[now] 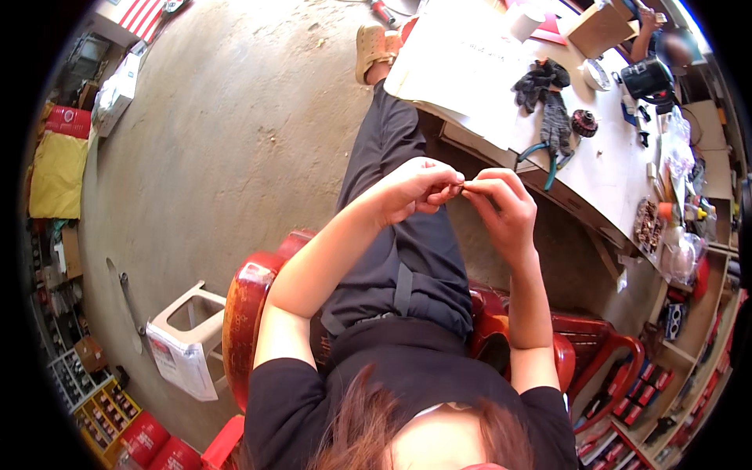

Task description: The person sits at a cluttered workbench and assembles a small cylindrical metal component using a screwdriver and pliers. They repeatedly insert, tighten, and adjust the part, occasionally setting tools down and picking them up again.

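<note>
Over my lap, my left hand [419,190] and my right hand [505,205] meet fingertip to fingertip, both closed in a pinch. A tiny dark thing [460,186] shows between the fingertips, too small to name. Just beyond my right hand, pliers with teal handles [551,166] lie at the edge of the white-topped table [607,180]. Dark grey knitted gloves [554,121] rest above them. Beside the gloves sits a round, dark reddish part [584,123].
A cardboard box [599,30] and a black device [648,80] stand at the table's far right, near another person's arm [645,33]. I sit in a red wooden chair [249,313], a beige stool [184,321] to its left. Shelves [681,345] line the right side.
</note>
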Motion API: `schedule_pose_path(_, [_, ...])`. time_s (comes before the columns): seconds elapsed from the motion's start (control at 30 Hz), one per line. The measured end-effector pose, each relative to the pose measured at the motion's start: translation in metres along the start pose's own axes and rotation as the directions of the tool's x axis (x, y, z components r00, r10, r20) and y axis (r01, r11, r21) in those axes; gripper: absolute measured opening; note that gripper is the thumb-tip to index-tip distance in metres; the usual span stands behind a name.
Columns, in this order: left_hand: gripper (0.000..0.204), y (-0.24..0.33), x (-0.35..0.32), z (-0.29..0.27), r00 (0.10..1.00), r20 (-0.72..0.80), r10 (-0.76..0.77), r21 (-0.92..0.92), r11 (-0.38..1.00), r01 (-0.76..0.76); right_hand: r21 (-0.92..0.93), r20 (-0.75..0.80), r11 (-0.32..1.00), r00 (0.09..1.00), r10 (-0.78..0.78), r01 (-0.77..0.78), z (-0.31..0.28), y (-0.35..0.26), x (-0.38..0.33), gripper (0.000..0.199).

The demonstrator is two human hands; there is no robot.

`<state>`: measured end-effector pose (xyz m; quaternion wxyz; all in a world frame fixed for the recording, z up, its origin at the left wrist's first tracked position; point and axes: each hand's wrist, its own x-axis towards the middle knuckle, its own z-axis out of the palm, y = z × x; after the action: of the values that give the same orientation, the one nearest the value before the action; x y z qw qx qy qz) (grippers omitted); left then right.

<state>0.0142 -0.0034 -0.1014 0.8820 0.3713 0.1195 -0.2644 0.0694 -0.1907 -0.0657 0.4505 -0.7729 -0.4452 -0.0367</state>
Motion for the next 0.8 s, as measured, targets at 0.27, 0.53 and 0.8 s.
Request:
schedule_pose_path(0.27, [0.025, -0.023, -0.011, -0.035, 0.905, -0.372, 0.206, 0.322, 0.943, -0.083, -0.085, -0.073, 0.996, 0.997, 0.008, -0.015, 0.026, 0.032, -0.013, 0.014])
schedule_pose_path(0.53, [0.031, -0.133, -0.003, -0.134, 0.710, -0.208, 0.673, 0.935, -0.076, 0.347, 0.707, -0.062, 0.415, 0.535, 0.843, -0.572, 0.032, 0.114, -0.031, 0.014])
schedule_pose_path(0.8, [0.014, -0.150, 0.012, -0.138, 0.635, -0.178, 0.752, 0.948, -0.043, 0.316, 0.688, -0.279, 0.410, 0.304, 0.911, -0.599, 0.020, 0.193, -0.014, 0.015])
